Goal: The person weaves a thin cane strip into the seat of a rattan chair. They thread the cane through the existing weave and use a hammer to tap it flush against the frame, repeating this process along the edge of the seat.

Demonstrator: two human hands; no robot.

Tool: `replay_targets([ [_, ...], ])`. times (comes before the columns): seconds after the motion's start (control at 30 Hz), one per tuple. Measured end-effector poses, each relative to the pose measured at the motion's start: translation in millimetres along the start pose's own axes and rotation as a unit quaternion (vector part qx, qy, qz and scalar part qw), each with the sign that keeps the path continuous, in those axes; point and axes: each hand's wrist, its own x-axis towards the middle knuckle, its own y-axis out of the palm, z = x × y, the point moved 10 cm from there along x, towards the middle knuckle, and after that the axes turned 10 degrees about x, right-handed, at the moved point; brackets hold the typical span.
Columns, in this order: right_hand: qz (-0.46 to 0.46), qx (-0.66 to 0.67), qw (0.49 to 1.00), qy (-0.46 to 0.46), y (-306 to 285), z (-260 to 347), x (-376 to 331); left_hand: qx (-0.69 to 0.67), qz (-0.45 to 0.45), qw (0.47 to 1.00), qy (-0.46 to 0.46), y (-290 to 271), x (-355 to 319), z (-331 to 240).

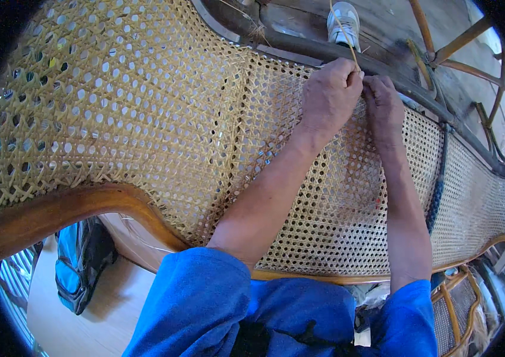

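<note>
A woven cane panel (318,223) with an open mesh of holes stretches across a wooden frame in front of me. My left hand (331,92) is closed at the panel's far edge, its thumb and finger pinching a thin cane strand (343,30) that runs up and away. Right beside it, my right hand (385,110) has its fingers bent and pressed together at the same edge. Whatever lies in the right fingers is hidden. Both forearms reach over the mesh.
A dark frame rail (395,74) runs along the far edge, with a white shoe (343,24) beyond it. Bare rattan poles (463,41) stand at the far right. A curved brown wooden rail (80,205) edges the near left, above a blue and black backpack (83,262).
</note>
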Motion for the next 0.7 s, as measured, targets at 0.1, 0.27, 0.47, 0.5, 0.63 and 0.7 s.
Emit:
replay_targets([
  [0.1,0.021,0.05,0.998,-0.009,-1,-1,1,-0.011,-0.003,1.0,0.006,-2,-1,-2],
  [0.27,0.042,0.062,0.997,-0.002,0,-3,4,0.009,-0.02,1.0,0.005,-3,0,0],
  [0.47,0.057,0.022,0.998,-0.026,4,-3,8,0.042,-0.073,0.996,0.004,-8,0,4],
  [0.5,0.065,0.001,0.998,-0.023,6,-3,10,0.041,-0.069,0.997,-0.003,-7,1,6],
  [0.63,0.113,-0.078,0.99,0.001,11,-1,14,0.053,-0.074,0.996,-0.002,-6,1,6],
  [0.7,0.148,-0.147,0.978,-0.006,15,10,20,0.072,-0.078,0.994,0.007,-6,-1,5],
])
